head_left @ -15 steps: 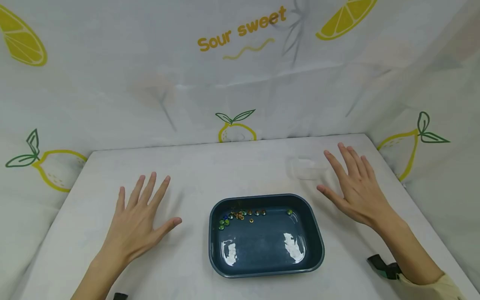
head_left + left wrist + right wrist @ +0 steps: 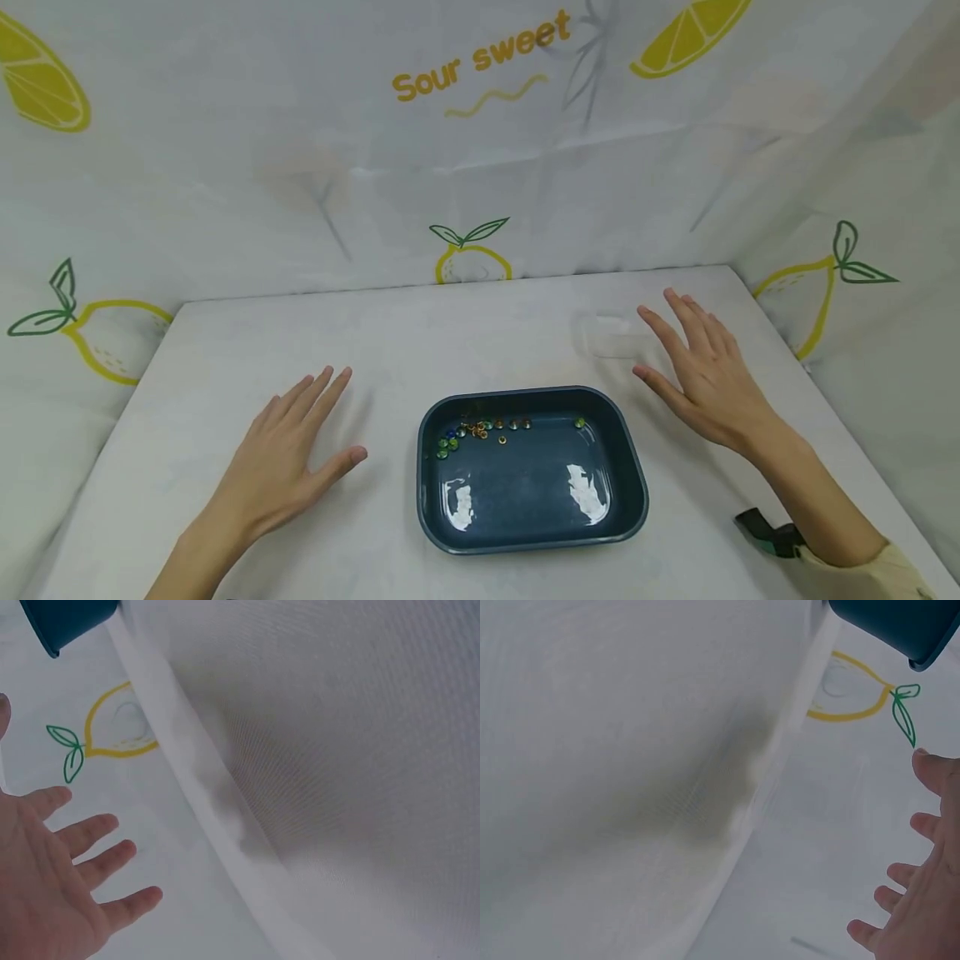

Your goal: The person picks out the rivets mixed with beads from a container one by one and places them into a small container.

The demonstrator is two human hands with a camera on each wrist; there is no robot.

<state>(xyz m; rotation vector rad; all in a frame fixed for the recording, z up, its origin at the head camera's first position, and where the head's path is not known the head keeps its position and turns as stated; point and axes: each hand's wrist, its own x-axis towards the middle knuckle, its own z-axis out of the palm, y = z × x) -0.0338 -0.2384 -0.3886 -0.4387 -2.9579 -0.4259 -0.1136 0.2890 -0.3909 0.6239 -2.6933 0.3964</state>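
A dark blue rectangular tray (image 2: pixel 525 533) stands on the white table in the head view. Several small shiny beads (image 2: pixel 480 431), green, blue, amber and gold, lie mostly along its back left, and a lone green bead (image 2: pixel 579 423) is near the back right corner. To the left of the tray is my left hand (image 2: pixel 281 462), fingers extended, thumb apart, holding nothing. My right hand (image 2: pixel 708 383) is spread on the tray's right side, also with nothing in it. Beside the right fingertips sits a clear, see-through item (image 2: pixel 617 337), its kind hard to make out.
A white cloth (image 2: pixel 300 208) printed with lemons hangs behind the table (image 2: pixel 360 333) and along both sides. A dark strap-like piece (image 2: pixel 768 533) shows by the right forearm. In the left wrist view, a corner of the tray (image 2: pixel 67 619) appears at top left.
My left hand has turned a little and its fingers have drawn closer together, tips lower and further right. My right hand's fingers have shifted slightly left. Tray and beads stay put.
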